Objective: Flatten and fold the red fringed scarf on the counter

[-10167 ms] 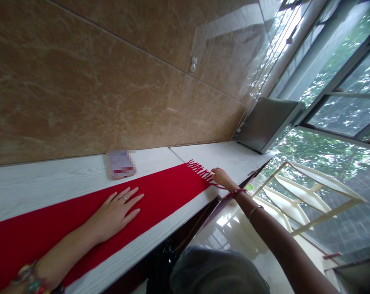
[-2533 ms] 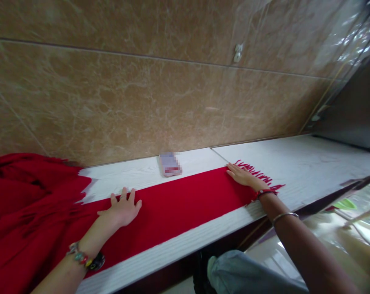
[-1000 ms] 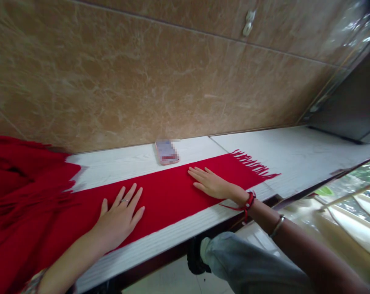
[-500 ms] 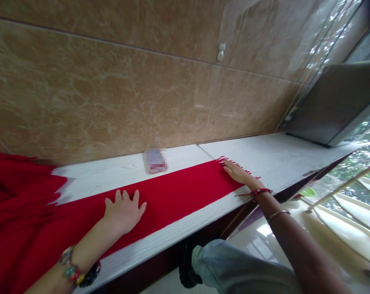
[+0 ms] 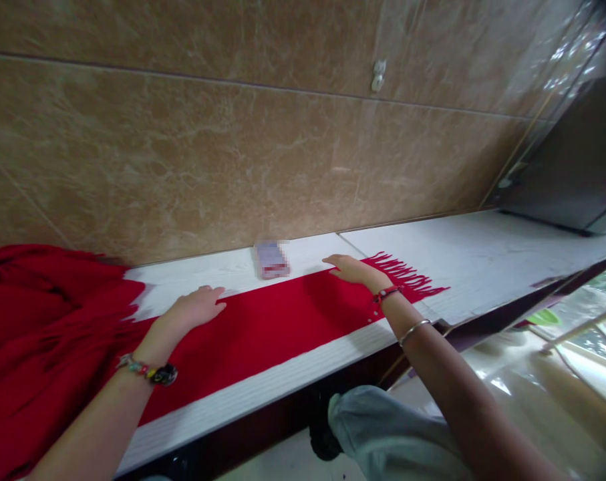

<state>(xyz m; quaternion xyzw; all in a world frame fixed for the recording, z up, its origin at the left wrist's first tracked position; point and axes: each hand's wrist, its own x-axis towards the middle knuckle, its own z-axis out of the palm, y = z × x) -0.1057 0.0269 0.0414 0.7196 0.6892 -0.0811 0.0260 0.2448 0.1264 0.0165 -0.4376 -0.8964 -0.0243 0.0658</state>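
Red scarf (image 5: 272, 327) across the middle of the frame
Left hand (image 5: 195, 308) and right hand (image 5: 351, 269) are open, holding nothing, by its top edge. It looks soft, light and floppy; pinching 2 corners should work best.

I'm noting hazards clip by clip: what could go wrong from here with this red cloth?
The phone lies close to the flat red cloth, near the right hand; a sideways sweep might knock it.
The cloth runs near the front edge of the white ledge, so a tug could pull it over.
The crumpled red heap meets the flat cloth at left; shifting it might wrinkle the smooth part.
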